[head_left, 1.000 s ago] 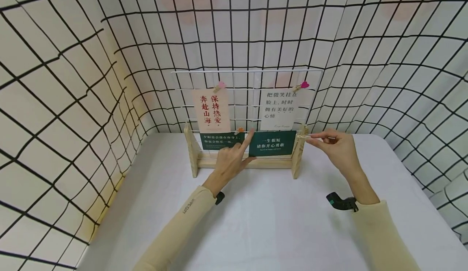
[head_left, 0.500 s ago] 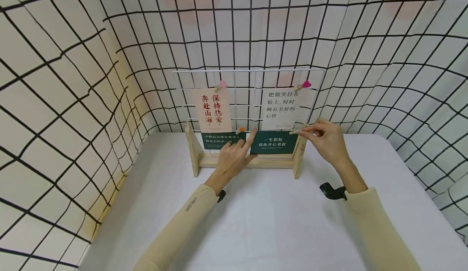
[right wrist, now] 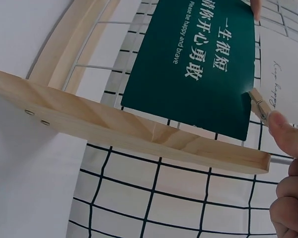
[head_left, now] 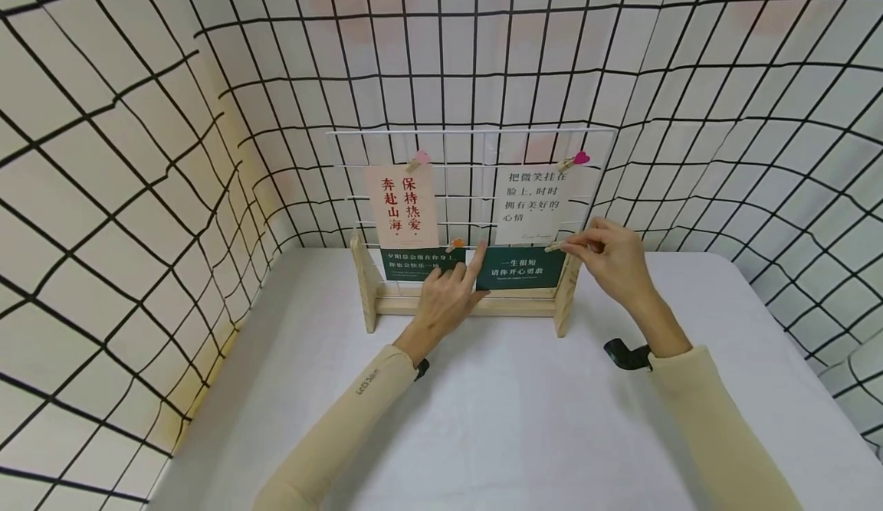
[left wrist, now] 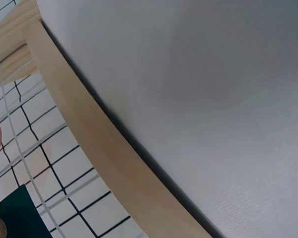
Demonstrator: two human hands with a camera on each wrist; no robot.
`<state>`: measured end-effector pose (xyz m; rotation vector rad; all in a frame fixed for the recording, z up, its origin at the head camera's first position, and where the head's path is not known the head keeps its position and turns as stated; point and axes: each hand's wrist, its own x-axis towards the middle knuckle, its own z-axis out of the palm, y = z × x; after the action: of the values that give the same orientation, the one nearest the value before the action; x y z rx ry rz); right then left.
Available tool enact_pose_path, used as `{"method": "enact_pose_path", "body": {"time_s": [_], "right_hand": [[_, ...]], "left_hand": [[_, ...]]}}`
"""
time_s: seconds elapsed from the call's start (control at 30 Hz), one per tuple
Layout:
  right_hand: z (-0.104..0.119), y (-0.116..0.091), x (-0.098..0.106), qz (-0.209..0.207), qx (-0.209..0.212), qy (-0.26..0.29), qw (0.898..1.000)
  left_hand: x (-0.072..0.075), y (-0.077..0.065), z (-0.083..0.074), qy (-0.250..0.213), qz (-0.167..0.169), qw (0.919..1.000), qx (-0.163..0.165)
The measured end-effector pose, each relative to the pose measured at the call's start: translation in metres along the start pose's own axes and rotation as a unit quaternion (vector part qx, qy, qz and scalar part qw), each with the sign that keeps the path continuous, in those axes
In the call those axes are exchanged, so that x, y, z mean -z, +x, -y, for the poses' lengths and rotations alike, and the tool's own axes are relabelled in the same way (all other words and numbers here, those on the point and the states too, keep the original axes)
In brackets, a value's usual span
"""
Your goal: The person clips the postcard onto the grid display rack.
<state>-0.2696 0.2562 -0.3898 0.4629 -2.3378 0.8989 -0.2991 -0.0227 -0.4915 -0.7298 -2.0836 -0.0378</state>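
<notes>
A dark green card with white lettering [head_left: 524, 266] stands against a white wire grid rack [head_left: 469, 133], at the lower right. My left hand [head_left: 444, 296] holds that card by its left edge, index finger at the upper corner and thumb near the lower one. Between thumb and fingers my right hand [head_left: 617, 262] pinches a small wooden clothespin [right wrist: 260, 105]. The clothespin's tip meets the card's upper edge near the right corner. In the left wrist view only fingertips and a corner of the green card [left wrist: 22, 215] show.
A pink card [head_left: 403, 208] and a white card [head_left: 527, 208] hang above from heart-topped clothespins. Another green card [head_left: 414, 263], with an orange-topped clothespin [head_left: 457, 244], is at lower left. The rack's wooden base [head_left: 510, 308] stands on a white table, before black wire mesh [head_left: 469, 51].
My right hand has moved left with the clothespin, from beside the rack's right post to the green card's upper right edge. The left hand stays at the card.
</notes>
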Motion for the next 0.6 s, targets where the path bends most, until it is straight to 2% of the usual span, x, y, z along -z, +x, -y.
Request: {"method": "enact_pose_path", "body": {"time_s": [0.17, 0.33, 0.6], "right_hand": [[0.0039, 0.0022, -0.0027, -0.001, 0.016, -0.014, 1.0], [0.0038, 0.0021, -0.0033, -0.004, 0.013, -0.022, 1.0], [0.005, 0.0018, -0.0054, -0.004, 0.004, -0.034, 0.999]], "left_hand": [[-0.0005, 0.0005, 0.0005, 0.006, 0.007, 0.9999, -0.009], [-0.0011, 0.0021, -0.001, 0.012, -0.001, 0.9998, -0.014], [-0.002, 0.001, -0.0034, 0.004, -0.006, 1.0, -0.002]]}}
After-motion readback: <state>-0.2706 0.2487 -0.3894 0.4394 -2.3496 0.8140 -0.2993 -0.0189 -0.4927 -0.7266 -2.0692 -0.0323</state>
